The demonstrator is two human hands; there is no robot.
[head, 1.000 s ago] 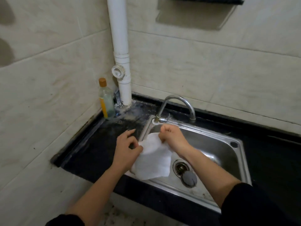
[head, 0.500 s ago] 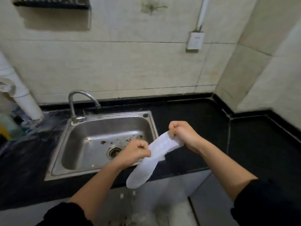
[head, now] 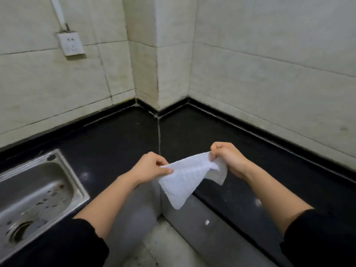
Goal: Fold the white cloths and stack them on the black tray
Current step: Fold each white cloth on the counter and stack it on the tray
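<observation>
A white textured cloth [head: 185,178] hangs in the air between both hands, above the inner corner of the black counter [head: 119,135]. My left hand [head: 152,166] pinches its left top edge between thumb and fingers. My right hand [head: 227,158] is a fist closed on the right top corner. The cloth is stretched across the top and droops to a point below. No black tray is in view.
A steel sink [head: 36,191] with a drain is set into the counter at the lower left. The counter runs along two tiled walls that meet around a jutting wall column [head: 159,54]. A wall socket [head: 70,43] sits at the upper left. Grey floor shows below.
My view has swung right, from the sink and tap to the counter corner. Both hands carried the cloth from over the sink to the right and spread it wider.
</observation>
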